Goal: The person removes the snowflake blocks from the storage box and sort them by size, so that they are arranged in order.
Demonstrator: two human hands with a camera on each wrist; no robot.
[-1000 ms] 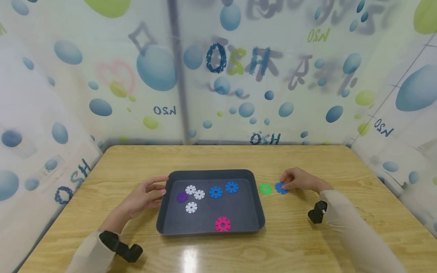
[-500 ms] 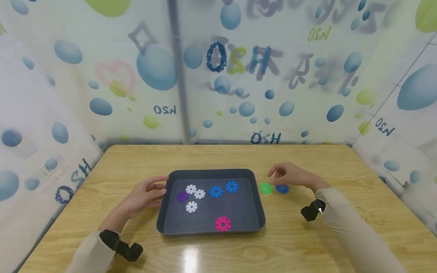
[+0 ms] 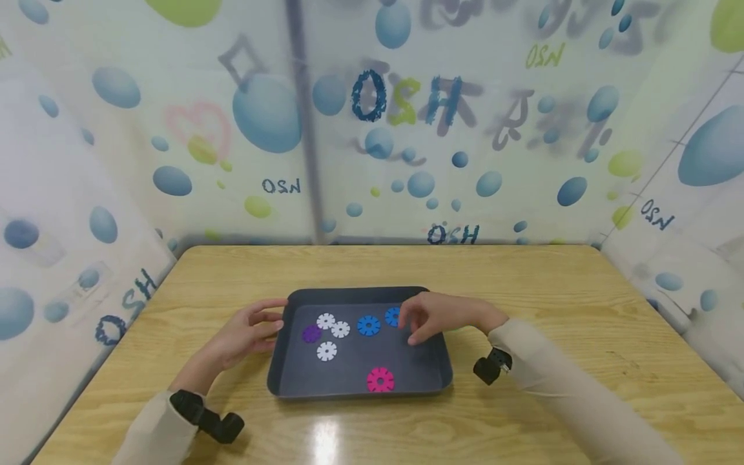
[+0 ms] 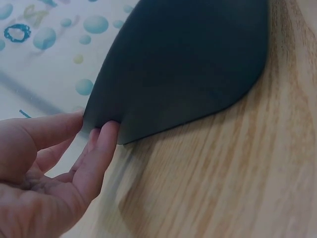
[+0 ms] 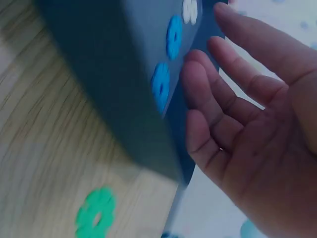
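My left hand [image 3: 247,332] touches the left wall of a dark grey tray [image 3: 334,381] with relaxed fingertips, as the left wrist view also shows. Over the tray's right part hovers my right hand [image 3: 442,313], fingers loosely bent and holding nothing. Notched plastic discs lie inside: a blue one [image 3: 369,325], another blue disc [image 3: 392,316] partly behind the right fingers, a purple disc [image 3: 311,333], several small white discs [image 3: 327,351] and a pink disc [image 3: 380,380] by the front wall. A green disc [image 5: 96,213] lies outside the tray, mostly hidden in the head view.
The tray stands on a wooden table [image 3: 552,278]. A patterned curtain [image 3: 372,161] with blue and green spots hangs behind and along the sides. Each forearm wears a black wrist camera [image 3: 493,365].
My right hand has let go of the blue disc beside the green one and moved left over the tray. My left hand has stayed at the tray's left side.
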